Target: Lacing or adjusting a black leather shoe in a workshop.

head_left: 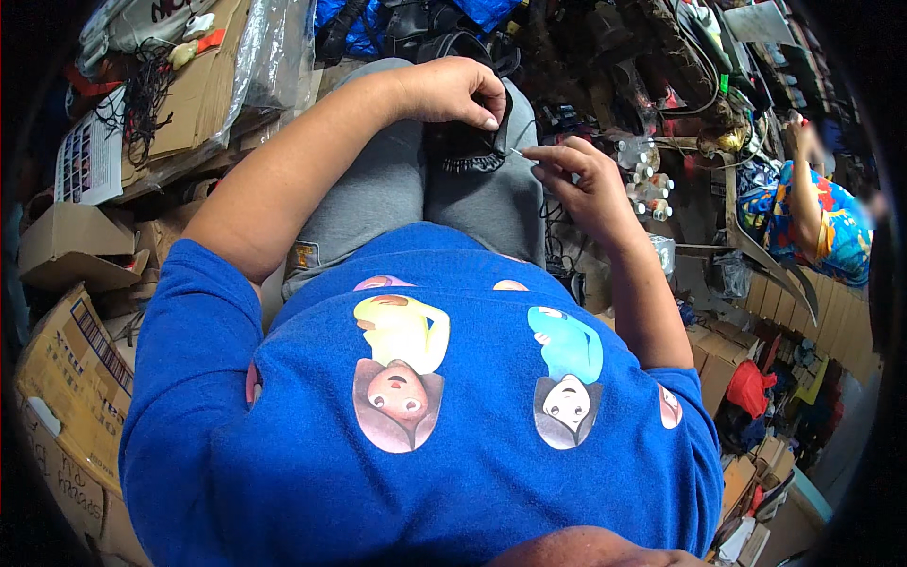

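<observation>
My left hand [463, 93] is closed on the upper edge of a black leather-like piece [460, 146], thumb and fingers pinched together. The piece rests between my knees, and a curved row of pale stitches or loops [472, 164] runs along its lower edge. To the right, my right hand [584, 181] pinches a thin, light needle-like tool [516, 152] between thumb and forefinger. Its tip points at the right side of the black piece. A dark strand curves beside it; whether it is threaded through the tool I cannot tell.
Cardboard boxes [76, 248] and a flattened sheet [194, 99] crowd the left. Several small clear bottles [652, 194] stand beyond my right hand. A curved blade-like metal piece [770, 265] juts out farther right. Another person in a bright patterned shirt [831, 231] is at the far right.
</observation>
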`<state>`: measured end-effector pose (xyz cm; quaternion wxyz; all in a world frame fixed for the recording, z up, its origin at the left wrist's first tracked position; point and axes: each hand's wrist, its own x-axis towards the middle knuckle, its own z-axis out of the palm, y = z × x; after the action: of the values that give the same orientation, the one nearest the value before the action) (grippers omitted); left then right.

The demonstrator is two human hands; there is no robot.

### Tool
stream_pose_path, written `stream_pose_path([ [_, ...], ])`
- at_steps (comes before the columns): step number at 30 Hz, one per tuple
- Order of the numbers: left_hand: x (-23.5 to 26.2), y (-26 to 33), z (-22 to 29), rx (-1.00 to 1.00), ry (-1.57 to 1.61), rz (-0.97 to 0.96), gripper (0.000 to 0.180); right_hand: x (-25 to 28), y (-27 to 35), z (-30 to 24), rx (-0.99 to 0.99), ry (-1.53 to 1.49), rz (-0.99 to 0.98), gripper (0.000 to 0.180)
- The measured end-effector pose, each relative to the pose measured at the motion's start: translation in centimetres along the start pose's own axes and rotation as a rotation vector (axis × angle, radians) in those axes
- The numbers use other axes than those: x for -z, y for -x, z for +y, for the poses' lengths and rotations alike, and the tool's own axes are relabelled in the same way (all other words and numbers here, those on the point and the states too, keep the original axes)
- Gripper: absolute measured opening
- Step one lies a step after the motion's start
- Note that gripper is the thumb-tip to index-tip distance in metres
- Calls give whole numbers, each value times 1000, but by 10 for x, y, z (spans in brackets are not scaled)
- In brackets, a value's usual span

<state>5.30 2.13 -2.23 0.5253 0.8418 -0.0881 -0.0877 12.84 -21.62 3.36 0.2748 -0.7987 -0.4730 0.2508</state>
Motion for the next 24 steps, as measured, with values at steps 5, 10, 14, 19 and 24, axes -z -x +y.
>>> stream_pose_path([
  [5,-2,-1,-3,52,86,-29,18,-8,-12,3,11,39,-29,24],
  [10,-1,-1,-4,60,78,-60,20,-5,-18,0,31,162,-52,22],
  [14,-1,-4,-4,93,128,-78,19,-6,-21,-2,20,156,-36,21],
  [19,0,-3,-1,111,126,-93,20,-13,-22,-2,21,90,-4,20],
  [24,1,-2,-1,86,135,-92,20,-12,-23,5,-50,38,-22,21],
])
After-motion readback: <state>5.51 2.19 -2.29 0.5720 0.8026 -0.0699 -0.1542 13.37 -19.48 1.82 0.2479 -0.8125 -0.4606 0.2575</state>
